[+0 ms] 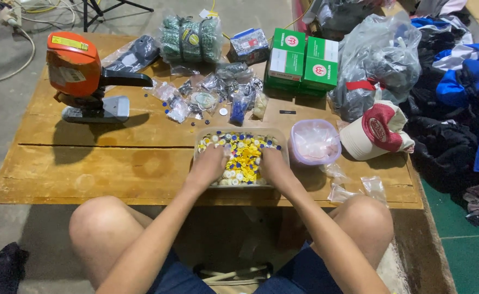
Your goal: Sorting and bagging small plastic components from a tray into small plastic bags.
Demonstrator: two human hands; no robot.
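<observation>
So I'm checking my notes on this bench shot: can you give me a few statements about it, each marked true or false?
1. Both hands, left hand and right hand, are in the tray of buttons. True.
2. The buttons are mostly red. False: mostly yellow, with white and blue.
3. A red-and-cream cap lies right of the lidded pink tub. True.
4. The orange machine stands at the table's right end. False: the left end.
5. Two green boxes sit behind the tray. True.

Looked like a small garment workshop. A low wooden table [87, 163] held an orange cutting machine [79, 73], bagged trims [212, 92] and piled clothes [457, 109].
</observation>
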